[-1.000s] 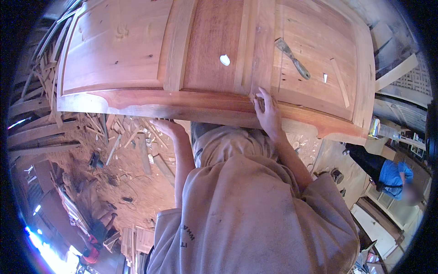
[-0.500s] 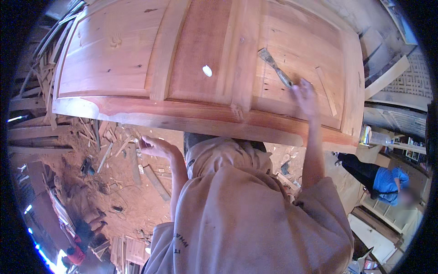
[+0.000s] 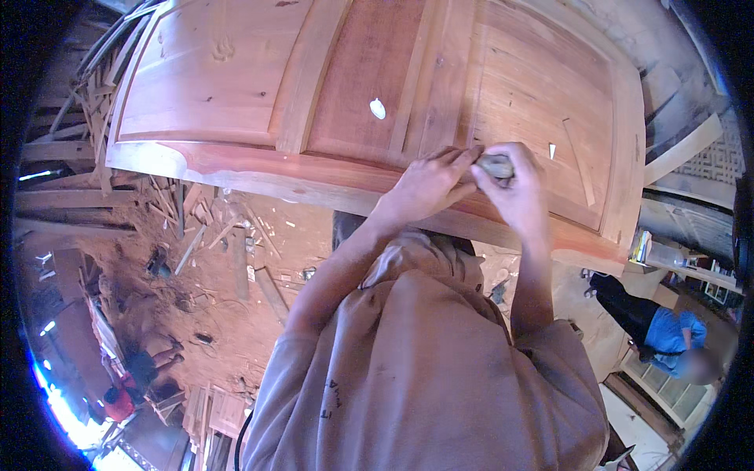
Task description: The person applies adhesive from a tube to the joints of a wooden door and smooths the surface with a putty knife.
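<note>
A large panelled wooden door [image 3: 330, 161] lies in front of me, its near edge at my waist. My right hand [image 3: 518, 177] is closed around a putty knife [image 3: 496, 166], held over the door's right part; the tool is seen end-on and partly covered by the fingers. Against it comes my left hand [image 3: 436, 180], fingers pressed together and their tips meeting the tool and the right fingers. What the left fingertips pinch, if anything, is hidden. A white oval blob [image 3: 378, 108] sits on the dark middle panel.
A thin wood strip [image 3: 580, 163] lies on the right panel, near a small white wedge-shaped spot [image 3: 552, 150]. Wood offcuts [image 3: 271, 294] litter the earthen floor at left, with stacked boards [image 3: 63, 196] beyond. One person in blue [image 3: 671, 334] stands at right; another in red [image 3: 119, 402] is at lower left.
My left hand has come up from beside the door's edge to meet the right. The right hand has drawn the putty knife nearer and turned it. My view has shifted slightly.
</note>
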A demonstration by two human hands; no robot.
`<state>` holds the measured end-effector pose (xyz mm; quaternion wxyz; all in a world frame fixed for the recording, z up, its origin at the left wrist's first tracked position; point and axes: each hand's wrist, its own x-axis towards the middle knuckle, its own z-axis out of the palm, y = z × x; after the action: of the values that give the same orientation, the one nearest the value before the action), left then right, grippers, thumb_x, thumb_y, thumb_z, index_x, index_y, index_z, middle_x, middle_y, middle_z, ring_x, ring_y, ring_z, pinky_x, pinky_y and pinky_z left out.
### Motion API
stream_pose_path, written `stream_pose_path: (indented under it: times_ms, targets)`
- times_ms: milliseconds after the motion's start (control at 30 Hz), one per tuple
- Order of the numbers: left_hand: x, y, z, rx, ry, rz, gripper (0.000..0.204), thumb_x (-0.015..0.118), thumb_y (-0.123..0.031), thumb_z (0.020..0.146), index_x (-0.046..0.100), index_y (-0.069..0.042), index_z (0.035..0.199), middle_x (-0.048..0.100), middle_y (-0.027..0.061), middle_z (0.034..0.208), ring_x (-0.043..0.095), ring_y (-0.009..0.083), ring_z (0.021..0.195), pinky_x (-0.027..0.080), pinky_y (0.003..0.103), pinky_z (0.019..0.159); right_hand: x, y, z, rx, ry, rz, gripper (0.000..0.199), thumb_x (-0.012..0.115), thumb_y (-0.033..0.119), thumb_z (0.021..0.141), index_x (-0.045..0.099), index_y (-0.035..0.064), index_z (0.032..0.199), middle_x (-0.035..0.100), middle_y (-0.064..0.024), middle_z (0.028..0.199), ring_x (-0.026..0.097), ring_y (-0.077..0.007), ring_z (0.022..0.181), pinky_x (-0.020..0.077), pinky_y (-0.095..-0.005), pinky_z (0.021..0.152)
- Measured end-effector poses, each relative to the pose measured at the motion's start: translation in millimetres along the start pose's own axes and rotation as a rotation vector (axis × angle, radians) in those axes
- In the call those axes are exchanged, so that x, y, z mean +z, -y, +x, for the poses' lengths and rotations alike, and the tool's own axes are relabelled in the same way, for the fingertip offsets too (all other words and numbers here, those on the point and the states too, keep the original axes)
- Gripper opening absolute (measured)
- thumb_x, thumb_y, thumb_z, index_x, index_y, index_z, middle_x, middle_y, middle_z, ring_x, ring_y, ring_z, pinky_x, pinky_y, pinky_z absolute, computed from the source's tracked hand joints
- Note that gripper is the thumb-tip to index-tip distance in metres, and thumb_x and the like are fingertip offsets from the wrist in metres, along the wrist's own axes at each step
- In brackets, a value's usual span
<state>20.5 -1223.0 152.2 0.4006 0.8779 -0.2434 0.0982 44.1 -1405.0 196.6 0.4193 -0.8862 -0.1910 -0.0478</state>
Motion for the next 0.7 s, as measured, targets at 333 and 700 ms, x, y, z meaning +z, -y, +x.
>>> stream_pose_path:
  times_ms: [333, 700]
  targets:
    - [7, 72, -72, -0.576, -0.317, -0.314, 0.022, 0.067, -0.011, 0.089, 0.059, 0.003, 0.104, 0.069, 0.0217, 0.088, 0.071, 0.0263, 0.079, 0.054, 0.036, 0.065, 0, -72, -30, 0.436, -0.185, 0.241, 0.036, 0.067, 0.027, 0.091, 0.059, 0.0069, 0.120, 0.063, -0.0046, 0.094, 0.060, -0.0100, 0.081, 0.0490, -0.0247, 0.068]
    - [12, 60, -62, -0.533, -0.296, -0.286, 0.018, 0.068, -0.007, 0.088, 0.062, 0.000, 0.103, 0.070, 0.0141, 0.086, 0.069, 0.0180, 0.078, 0.053, 0.032, 0.067, -98, -263, -136, 0.629, -0.491, -0.192, 0.032, 0.059, 0.027, 0.097, 0.060, 0.0012, 0.116, 0.064, -0.0057, 0.086, 0.058, -0.0088, 0.067, 0.0465, -0.0235, 0.055]
